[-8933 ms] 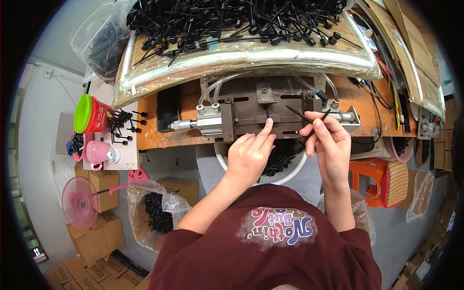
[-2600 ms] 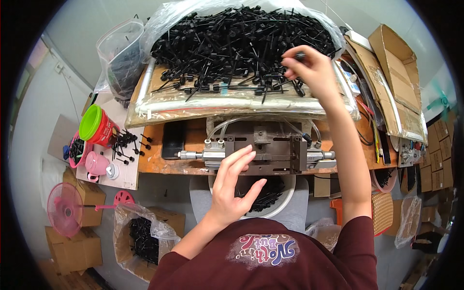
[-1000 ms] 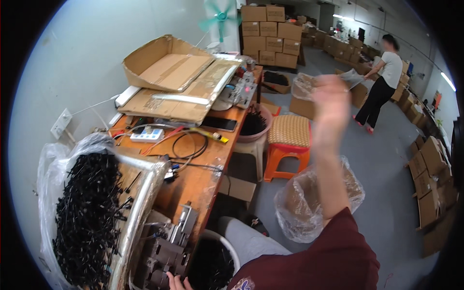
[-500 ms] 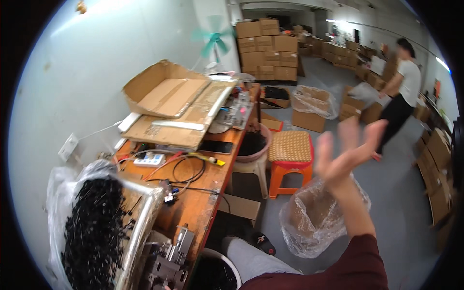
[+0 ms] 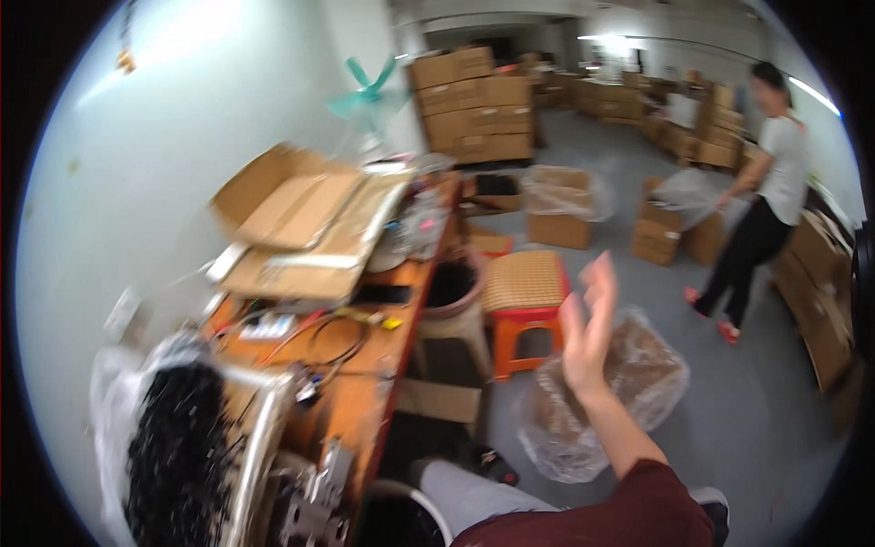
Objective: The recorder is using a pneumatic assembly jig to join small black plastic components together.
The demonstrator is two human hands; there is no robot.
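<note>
Fingers (image 5: 599,283) of the right hand (image 5: 588,335) wide, plastic-lined carton (image 5: 643,366) behind, orange stool (image 5: 526,283) and cluttered workbench (image 5: 363,392) leftward.

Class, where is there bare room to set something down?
Bare: grey floor between the brown plastic-lined carton and brown cardboard boxes at right; orange wooden tabletop between the small dark fitting and grey metal fixture. Crowded: near left, heaped thin black parts; farther back, open brown cardboard tray.

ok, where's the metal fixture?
The metal fixture is at the head view's lower left, on the wooden table, between the black parts pile and the white-rimmed tub.
</note>
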